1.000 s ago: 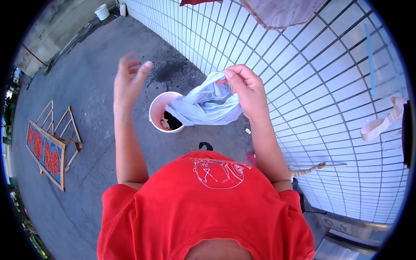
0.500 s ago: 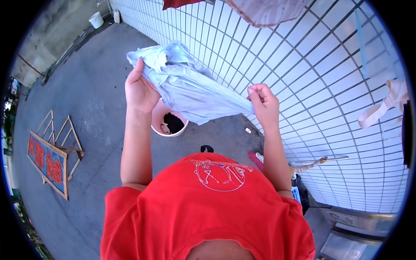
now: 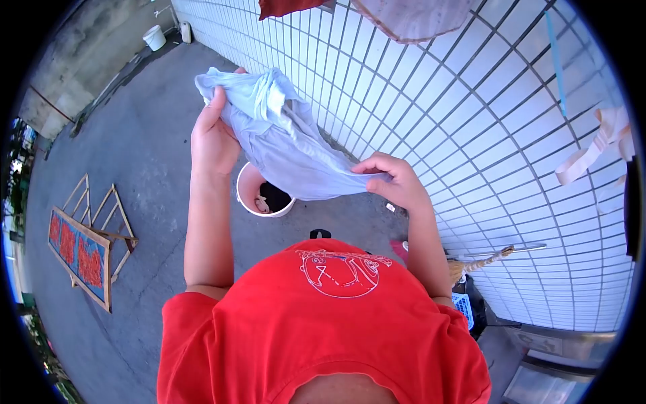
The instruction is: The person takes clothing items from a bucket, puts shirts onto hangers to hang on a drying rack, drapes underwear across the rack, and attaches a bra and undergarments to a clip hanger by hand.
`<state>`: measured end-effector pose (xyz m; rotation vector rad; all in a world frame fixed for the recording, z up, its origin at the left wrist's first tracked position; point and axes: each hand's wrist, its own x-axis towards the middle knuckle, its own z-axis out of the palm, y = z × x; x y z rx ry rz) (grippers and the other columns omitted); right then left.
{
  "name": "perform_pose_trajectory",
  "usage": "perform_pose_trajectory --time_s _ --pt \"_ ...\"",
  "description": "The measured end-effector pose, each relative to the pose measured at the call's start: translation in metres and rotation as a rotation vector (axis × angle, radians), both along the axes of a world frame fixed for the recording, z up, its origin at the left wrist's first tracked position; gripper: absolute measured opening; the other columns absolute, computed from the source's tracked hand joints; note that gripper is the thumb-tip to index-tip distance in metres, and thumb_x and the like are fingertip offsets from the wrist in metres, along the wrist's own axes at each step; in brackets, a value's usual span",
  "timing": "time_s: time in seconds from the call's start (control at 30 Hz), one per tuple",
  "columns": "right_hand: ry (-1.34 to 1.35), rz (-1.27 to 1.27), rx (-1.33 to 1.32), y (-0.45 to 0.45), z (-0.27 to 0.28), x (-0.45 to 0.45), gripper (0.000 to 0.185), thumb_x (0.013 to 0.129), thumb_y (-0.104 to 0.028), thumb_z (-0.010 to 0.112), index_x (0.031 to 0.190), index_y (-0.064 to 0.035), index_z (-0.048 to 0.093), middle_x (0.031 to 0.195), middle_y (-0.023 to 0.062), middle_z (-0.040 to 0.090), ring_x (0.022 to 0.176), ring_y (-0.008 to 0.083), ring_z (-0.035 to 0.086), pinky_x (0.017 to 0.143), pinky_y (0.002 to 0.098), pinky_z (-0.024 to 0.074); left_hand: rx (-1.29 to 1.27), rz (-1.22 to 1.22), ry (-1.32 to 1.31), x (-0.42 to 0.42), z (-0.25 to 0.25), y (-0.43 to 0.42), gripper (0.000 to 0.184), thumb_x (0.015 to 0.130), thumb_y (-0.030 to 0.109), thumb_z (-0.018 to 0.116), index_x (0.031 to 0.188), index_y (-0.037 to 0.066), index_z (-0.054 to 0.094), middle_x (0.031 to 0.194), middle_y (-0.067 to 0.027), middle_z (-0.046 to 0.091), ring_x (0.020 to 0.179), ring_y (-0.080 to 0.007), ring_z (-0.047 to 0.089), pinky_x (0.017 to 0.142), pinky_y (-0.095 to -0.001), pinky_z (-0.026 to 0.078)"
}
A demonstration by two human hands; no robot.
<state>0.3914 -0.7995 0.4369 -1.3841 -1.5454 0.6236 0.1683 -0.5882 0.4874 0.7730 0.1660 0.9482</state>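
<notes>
A thin, crumpled light blue garment [image 3: 286, 145] is stretched between my two hands above the ground. My left hand [image 3: 214, 141] grips its bunched far end, thumb on top and most fingers hidden behind the cloth. At the other end, my right hand [image 3: 397, 182] pinches a narrow edge between thumb and fingers. Folds hide what kind of garment it is. Below the cloth stands a pale pink bucket [image 3: 249, 180], partly covered from view, with dark and light cloth-like items inside.
A white tiled wall [image 3: 484, 161] runs along the right, with pinkish fabric [image 3: 410, 17] and red cloth [image 3: 286, 7] hanging near it. A wooden rack [image 3: 108, 269] bearing red pieces stands left. A broom [image 3: 488, 260] and blue basket [image 3: 462, 306] are by my right arm.
My right hand has moved a little left and down and its hold on the garment's edge has shifted. The cloth hangs slacker, with its folds rearranged near my left hand.
</notes>
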Motion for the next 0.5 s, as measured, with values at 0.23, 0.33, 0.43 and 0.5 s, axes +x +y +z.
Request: perform_pose_trajectory --time_s 0.23,0.33,0.43,0.5 --pt "0.110 -0.164 0.018 -0.002 0.067 0.032 0.013 0.085 -0.015 0.065 0.086 -0.0026 0.063 0.075 -0.0024 0.059 0.069 0.0058 0.051 0.063 0.0206 0.0397 -0.273 0.367 0.308 -0.019 -0.073 0.040 0.034 0.086 0.003 0.049 0.119 -0.006 0.050 0.108 -0.0172 0.060 0.094 -0.0227 0.061 0.083 -0.0339 0.049" --pt "0.375 -0.125 0.320 0.019 0.093 0.023 0.014 0.086 -0.015 0.064 0.084 -0.0021 0.062 0.075 -0.0041 0.058 0.068 0.0027 0.049 0.061 0.0188 0.0381 -0.062 0.118 0.407 -0.015 -0.064 0.002 0.043 0.079 -0.002 0.047 0.122 0.003 0.052 0.105 -0.0172 0.061 0.094 -0.0228 0.061 0.081 -0.0316 0.049" --pt "0.349 -0.092 0.284 0.043 0.110 0.002 0.014 0.087 -0.016 0.064 0.085 -0.0027 0.063 0.074 -0.0047 0.058 0.068 0.0024 0.049 0.061 0.0186 0.0384 0.511 -0.259 0.819 -0.020 -0.103 0.008 0.054 0.074 -0.001 0.046 0.128 0.008 0.051 0.110 -0.0163 0.061 0.101 -0.0238 0.059 0.089 -0.0313 0.045" --pt "0.222 -0.001 0.102 0.057 0.115 -0.011 0.013 0.086 -0.017 0.065 0.086 -0.0035 0.064 0.075 -0.0042 0.059 0.070 0.0026 0.051 0.062 0.0186 0.0401 1.007 -0.477 1.170 -0.015 -0.107 0.005 0.053 0.077 0.007 0.051 0.130 0.005 0.049 0.118 -0.0143 0.059 0.108 -0.0214 0.056 0.095 -0.0302 0.040"
